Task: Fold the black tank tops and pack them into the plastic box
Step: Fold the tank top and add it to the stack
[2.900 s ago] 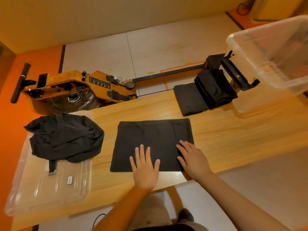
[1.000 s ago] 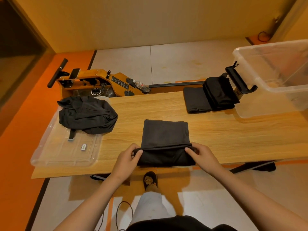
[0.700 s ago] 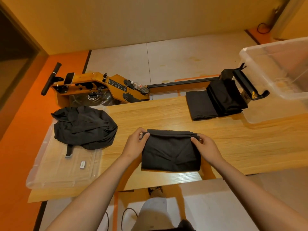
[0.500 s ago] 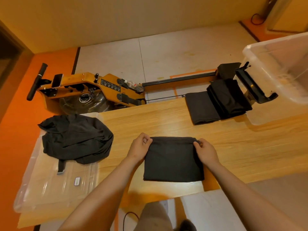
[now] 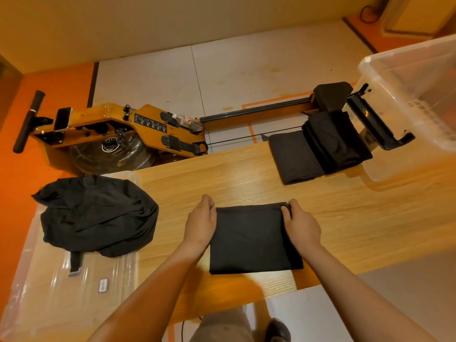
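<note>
Grips (image 5: 201,222) (image 5: 301,226) at tank top's (image 5: 251,239) far corners

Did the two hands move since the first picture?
Yes. The left hand and right hand went from the front edge of the table farther in, toward the rowing machine, and now pinch the far corners of the folded tank top.

Left hand (image 5: 201,222) and right hand (image 5: 301,224) pinch the folded tank top's (image 5: 253,239) far corners on the table (image 5: 370,213)
</note>
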A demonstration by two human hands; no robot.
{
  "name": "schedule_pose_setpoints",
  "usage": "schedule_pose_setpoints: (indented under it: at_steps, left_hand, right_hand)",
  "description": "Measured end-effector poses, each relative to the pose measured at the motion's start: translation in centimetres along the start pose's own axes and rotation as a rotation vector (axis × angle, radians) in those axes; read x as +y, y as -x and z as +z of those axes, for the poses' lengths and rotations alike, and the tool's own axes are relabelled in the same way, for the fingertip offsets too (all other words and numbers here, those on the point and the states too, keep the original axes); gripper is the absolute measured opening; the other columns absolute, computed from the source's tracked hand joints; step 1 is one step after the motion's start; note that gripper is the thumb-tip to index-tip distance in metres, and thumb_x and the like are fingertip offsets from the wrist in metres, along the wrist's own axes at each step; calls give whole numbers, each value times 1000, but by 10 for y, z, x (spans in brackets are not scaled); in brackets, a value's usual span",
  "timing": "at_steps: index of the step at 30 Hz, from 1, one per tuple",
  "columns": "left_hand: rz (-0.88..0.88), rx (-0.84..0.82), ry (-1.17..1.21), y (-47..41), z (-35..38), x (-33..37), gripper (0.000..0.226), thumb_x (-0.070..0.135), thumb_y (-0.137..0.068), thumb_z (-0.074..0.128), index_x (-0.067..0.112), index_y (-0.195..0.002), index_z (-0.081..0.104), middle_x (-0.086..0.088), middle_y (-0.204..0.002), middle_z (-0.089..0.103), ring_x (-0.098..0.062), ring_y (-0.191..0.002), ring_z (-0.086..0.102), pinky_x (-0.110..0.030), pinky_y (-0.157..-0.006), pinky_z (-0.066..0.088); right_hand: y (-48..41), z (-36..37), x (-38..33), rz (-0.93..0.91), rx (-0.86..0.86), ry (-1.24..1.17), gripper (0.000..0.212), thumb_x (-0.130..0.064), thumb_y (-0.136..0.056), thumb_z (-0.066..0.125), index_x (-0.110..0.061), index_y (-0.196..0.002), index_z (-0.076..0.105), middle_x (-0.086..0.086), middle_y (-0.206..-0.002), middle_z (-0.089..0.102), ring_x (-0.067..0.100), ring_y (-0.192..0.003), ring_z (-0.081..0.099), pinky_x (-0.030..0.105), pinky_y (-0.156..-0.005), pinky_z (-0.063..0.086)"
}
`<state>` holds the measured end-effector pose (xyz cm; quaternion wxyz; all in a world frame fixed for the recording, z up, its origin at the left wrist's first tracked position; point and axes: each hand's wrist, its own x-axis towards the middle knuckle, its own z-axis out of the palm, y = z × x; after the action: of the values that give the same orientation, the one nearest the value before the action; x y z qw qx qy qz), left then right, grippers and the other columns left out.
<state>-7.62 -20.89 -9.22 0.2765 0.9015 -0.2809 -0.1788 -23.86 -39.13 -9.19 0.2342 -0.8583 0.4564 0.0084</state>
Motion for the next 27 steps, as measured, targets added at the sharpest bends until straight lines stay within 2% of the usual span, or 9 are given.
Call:
schedule_pose_setpoints:
  at_steps: [7, 11, 15, 17, 19, 21, 24, 27]
  left_hand:
    - [-2, 78, -13, 5, 2, 3, 4, 13, -101, 37, 16, -103, 37, -1, -79, 52, -18, -66, 51, -32, -57, 34]
    - [20, 107, -46, 9, 3, 1, 4, 16, -102, 37, 15, -105, 39, -4, -83, 55, -23, -68, 55, -39, -60, 45]
    - [-34, 110, -155, 11, 2, 1, 22, 22, -102, 39, 11, -120, 45, -7, -109, 57, -27, -81, 59, -35, -60, 44]
    - [-46, 163, -262, 17, 3, 3, 34, 25, -101, 44, 9, -130, 46, -8, -124, 53, -27, -100, 58, -35, -67, 47]
    - [33, 236, -322, 25, 10, 12, 42, 25, -98, 48, 5, -135, 47, -13, -136, 49, -30, -122, 51, -40, -92, 48]
    - [152, 217, -393, 35, 26, 25, 47, 29, -98, 42, 4, -137, 47, -14, -146, 44, -29, -135, 41, -42, -110, 36]
    - [146, 85, -429, 47, 59, 35, 61, 37, -94, 28, 3, -143, 41, -14, -153, 35, -26, -143, 29, -41, -115, 21]
    - [62, 31, -445, 56, 75, 24, 64, 40, -94, 27, 3, -145, 39, -15, -155, 30, -26, -144, 23, -43, -115, 15]
  right_hand:
    - [2, -2, -4, -25, 7, 82, 30, -40, -102, 34, -17, -113, 50, 6, -79, 65, 25, -70, 60, 31, -54, 40]
    - [5, -4, -6, -11, 33, 157, 32, -42, -102, 32, -18, -114, 49, 5, -79, 65, 24, -70, 61, 29, -53, 37]
    - [2, -6, -17, 119, -2, 151, 47, -57, -98, 28, -16, -117, 43, 9, -90, 67, 28, -79, 63, 33, -63, 43]
    - [6, -9, -20, 159, 71, 99, 50, -56, -97, 32, -13, -121, 43, 11, -99, 64, 28, -88, 61, 35, -67, 44]
    - [15, -6, -21, -3, 280, 80, 43, -42, -97, 44, -8, -123, 50, 13, -106, 61, 29, -96, 56, 39, -75, 46]
    - [24, 10, -24, -272, 344, 87, 38, -30, -96, 47, -6, -124, 55, 15, -116, 59, 31, -108, 55, 42, -88, 46]
    - [36, 46, -23, -572, 145, 208, 49, -33, -97, 34, -13, -139, 48, 10, -143, 49, 28, -136, 41, 41, -110, 29]
    - [36, 58, -11, -622, 10, 277, 51, -37, -99, 29, -21, -147, 34, 4, -153, 36, 20, -145, 24, 41, -116, 15]
